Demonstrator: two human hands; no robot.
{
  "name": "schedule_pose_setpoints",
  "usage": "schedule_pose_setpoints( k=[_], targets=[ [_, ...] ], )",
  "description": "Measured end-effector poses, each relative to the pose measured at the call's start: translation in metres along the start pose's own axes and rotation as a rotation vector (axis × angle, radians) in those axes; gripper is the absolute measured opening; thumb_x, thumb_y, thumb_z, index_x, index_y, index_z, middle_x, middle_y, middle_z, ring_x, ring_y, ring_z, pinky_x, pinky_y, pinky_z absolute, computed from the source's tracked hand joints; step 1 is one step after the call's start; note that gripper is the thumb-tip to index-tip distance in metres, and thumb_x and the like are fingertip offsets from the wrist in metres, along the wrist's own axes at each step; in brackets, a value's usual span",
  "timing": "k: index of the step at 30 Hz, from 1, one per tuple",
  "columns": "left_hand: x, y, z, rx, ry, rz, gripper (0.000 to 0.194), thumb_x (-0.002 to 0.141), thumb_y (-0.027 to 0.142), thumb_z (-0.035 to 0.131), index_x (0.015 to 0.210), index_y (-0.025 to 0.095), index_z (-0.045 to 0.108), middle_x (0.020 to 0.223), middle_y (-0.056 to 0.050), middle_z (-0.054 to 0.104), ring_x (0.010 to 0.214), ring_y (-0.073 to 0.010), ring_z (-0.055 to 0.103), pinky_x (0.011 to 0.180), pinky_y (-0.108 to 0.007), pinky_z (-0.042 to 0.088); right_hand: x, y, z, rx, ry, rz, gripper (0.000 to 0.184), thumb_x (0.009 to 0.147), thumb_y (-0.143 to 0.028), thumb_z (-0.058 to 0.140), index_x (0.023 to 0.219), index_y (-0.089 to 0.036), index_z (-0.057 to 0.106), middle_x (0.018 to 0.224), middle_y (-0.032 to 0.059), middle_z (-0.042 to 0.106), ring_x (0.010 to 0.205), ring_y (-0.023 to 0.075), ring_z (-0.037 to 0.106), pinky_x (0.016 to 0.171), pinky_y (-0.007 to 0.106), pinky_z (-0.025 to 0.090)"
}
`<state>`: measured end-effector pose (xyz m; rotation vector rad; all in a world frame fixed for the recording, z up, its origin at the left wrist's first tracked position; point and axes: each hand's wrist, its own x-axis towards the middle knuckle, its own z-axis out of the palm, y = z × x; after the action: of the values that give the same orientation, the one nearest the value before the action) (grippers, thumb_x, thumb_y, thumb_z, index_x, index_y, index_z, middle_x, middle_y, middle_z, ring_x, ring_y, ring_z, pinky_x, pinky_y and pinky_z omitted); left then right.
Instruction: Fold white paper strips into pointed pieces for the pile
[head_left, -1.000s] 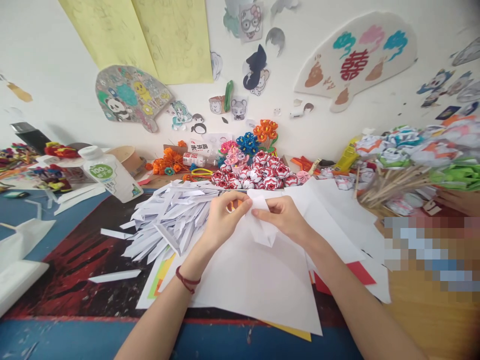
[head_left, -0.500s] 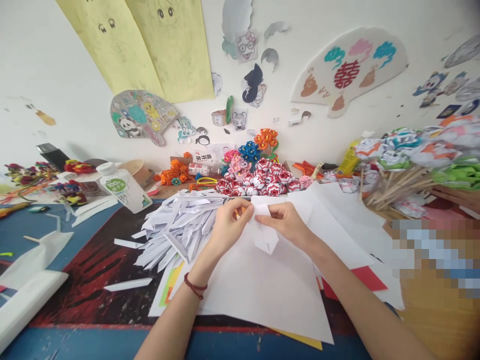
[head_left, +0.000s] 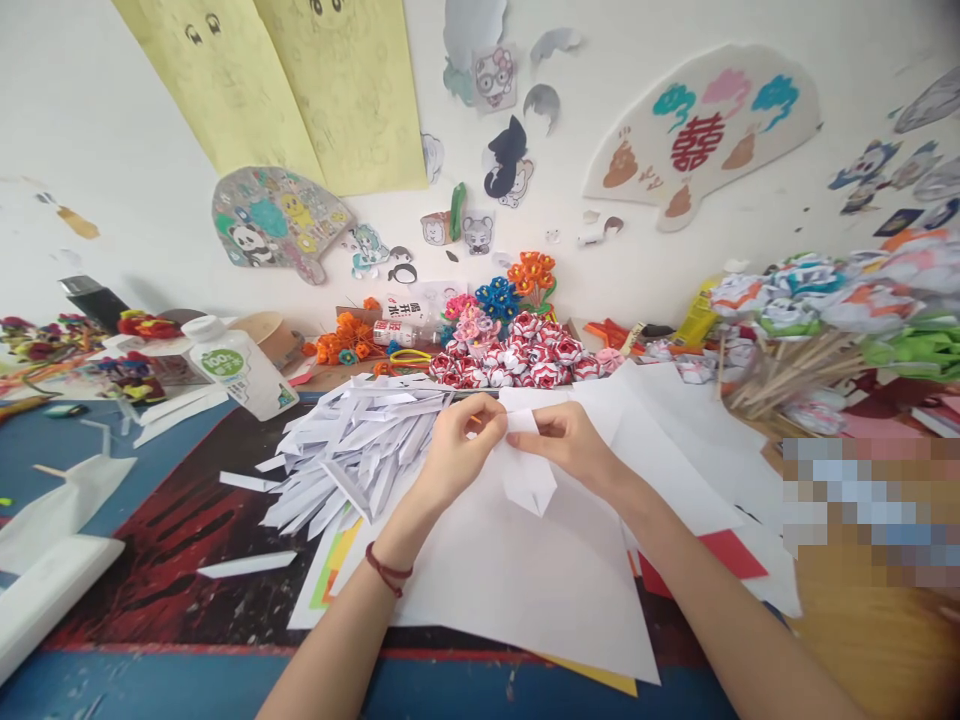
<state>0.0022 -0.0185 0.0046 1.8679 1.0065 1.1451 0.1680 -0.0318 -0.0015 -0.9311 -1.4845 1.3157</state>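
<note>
My left hand [head_left: 457, 455] and my right hand [head_left: 570, 440] both pinch a small folded piece of white paper [head_left: 527, 478] just above a stack of large white sheets [head_left: 525, 570]. The piece hangs down to a point between my hands. My fingertips meet at its top edge. A red cord bracelet sits on my left wrist. To the left of my left hand lies a heap of several folded white paper strips [head_left: 352, 450].
A white bottle with a green label [head_left: 232, 365] stands at the left. Red-and-white paper flowers [head_left: 525, 360] and coloured flowers line the wall. Paper flowers on wooden sticks [head_left: 795, 360] lie at the right. Red and yellow sheets poke out under the white stack.
My hands have kept their hold on the folded paper and worked its top edge slightly. The view has shifted a little.
</note>
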Motion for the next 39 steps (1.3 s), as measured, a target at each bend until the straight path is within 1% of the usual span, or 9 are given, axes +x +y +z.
schedule_pose_setpoints(
  k=[4, 9, 15, 19, 23, 29, 34, 37, 39],
  targets=[
    [0.0007, -0.0027, 0.0014, -0.041, 0.018, -0.026, 0.012, 0.08, 0.02, 0.05, 0.069, 0.016, 0.055, 0.07, 0.0, 0.055, 0.067, -0.0118, 0.05, 0.061, -0.021, 0.041, 0.0003, 0.0008, -0.0001, -0.002, 0.004, 0.009, 0.023, 0.069, -0.034, 0.073, 0.078, -0.014, 0.074, 0.071, 0.0028, 0.069, 0.063, 0.0196, 0.063, 0.055, 0.027, 0.047],
    [0.0006, -0.0024, 0.0005, -0.009, 0.007, -0.055, 0.013, 0.082, 0.024, 0.049, 0.076, 0.016, 0.058, 0.077, -0.001, 0.059, 0.07, -0.0123, 0.053, 0.062, -0.021, 0.042, 0.0007, -0.0004, -0.0006, -0.036, 0.093, -0.042, 0.018, 0.07, -0.032, 0.071, 0.072, -0.013, 0.072, 0.064, 0.0007, 0.064, 0.058, 0.0157, 0.058, 0.051, 0.024, 0.041],
    [-0.0003, 0.0001, 0.0026, 0.022, -0.012, -0.048, 0.015, 0.084, 0.026, 0.049, 0.073, 0.017, 0.054, 0.07, 0.001, 0.054, 0.065, -0.0107, 0.05, 0.059, -0.021, 0.04, -0.0006, -0.0034, -0.0011, -0.045, 0.156, -0.054, 0.018, 0.071, -0.03, 0.069, 0.067, -0.013, 0.069, 0.062, -0.0001, 0.06, 0.056, 0.0141, 0.054, 0.05, 0.024, 0.038],
    [-0.0011, 0.0012, 0.0054, -0.011, -0.056, -0.083, 0.018, 0.085, 0.028, 0.047, 0.071, 0.017, 0.051, 0.064, 0.002, 0.048, 0.059, -0.0097, 0.045, 0.055, -0.021, 0.037, 0.0, -0.0027, -0.0031, -0.053, 0.092, -0.036, 0.018, 0.072, -0.03, 0.069, 0.069, -0.012, 0.069, 0.062, -0.0002, 0.061, 0.055, 0.0128, 0.053, 0.049, 0.022, 0.038],
    [-0.0015, 0.0003, 0.0067, -0.033, -0.063, -0.075, 0.02, 0.084, 0.025, 0.046, 0.067, 0.016, 0.047, 0.063, 0.003, 0.044, 0.058, -0.0088, 0.042, 0.053, -0.02, 0.034, 0.0024, 0.0015, -0.0048, -0.048, 0.019, -0.002, 0.021, 0.074, -0.032, 0.068, 0.072, -0.012, 0.069, 0.066, 0.0014, 0.063, 0.058, 0.0131, 0.056, 0.05, 0.022, 0.039],
    [-0.0008, -0.0008, 0.0078, -0.075, -0.031, -0.117, 0.018, 0.081, 0.024, 0.046, 0.065, 0.016, 0.048, 0.061, 0.004, 0.044, 0.056, -0.0078, 0.04, 0.052, -0.02, 0.032, 0.0025, 0.0032, -0.0026, -0.04, 0.013, -0.01, 0.021, 0.077, -0.033, 0.065, 0.073, -0.013, 0.068, 0.068, 0.001, 0.064, 0.059, 0.0121, 0.056, 0.049, 0.02, 0.038],
    [-0.0004, 0.002, 0.0086, -0.116, -0.012, -0.165, 0.016, 0.077, 0.022, 0.046, 0.062, 0.016, 0.048, 0.058, 0.004, 0.043, 0.053, -0.0072, 0.039, 0.05, -0.02, 0.03, 0.0018, 0.0025, 0.0022, 0.006, 0.076, -0.015, 0.019, 0.076, -0.032, 0.067, 0.075, -0.013, 0.07, 0.069, 0.001, 0.065, 0.059, 0.0122, 0.056, 0.051, 0.021, 0.04],
    [-0.0002, 0.0035, 0.0079, -0.112, -0.019, -0.169, 0.015, 0.074, 0.019, 0.045, 0.06, 0.016, 0.049, 0.055, 0.005, 0.044, 0.051, -0.007, 0.039, 0.05, -0.019, 0.031, 0.0034, 0.0033, 0.0004, 0.019, 0.119, -0.002, 0.02, 0.074, -0.032, 0.068, 0.072, -0.013, 0.069, 0.066, 0.001, 0.063, 0.056, 0.0113, 0.053, 0.048, 0.021, 0.038],
    [-0.0003, 0.0038, 0.007, -0.09, -0.034, -0.177, 0.014, 0.072, 0.016, 0.045, 0.058, 0.015, 0.049, 0.055, 0.004, 0.047, 0.052, -0.0072, 0.04, 0.051, -0.019, 0.032, 0.0051, 0.0035, -0.0054, 0.049, 0.214, -0.003, 0.021, 0.072, -0.033, 0.069, 0.067, -0.012, 0.067, 0.06, -0.0002, 0.059, 0.051, 0.0103, 0.05, 0.046, 0.021, 0.036]
  ],
)
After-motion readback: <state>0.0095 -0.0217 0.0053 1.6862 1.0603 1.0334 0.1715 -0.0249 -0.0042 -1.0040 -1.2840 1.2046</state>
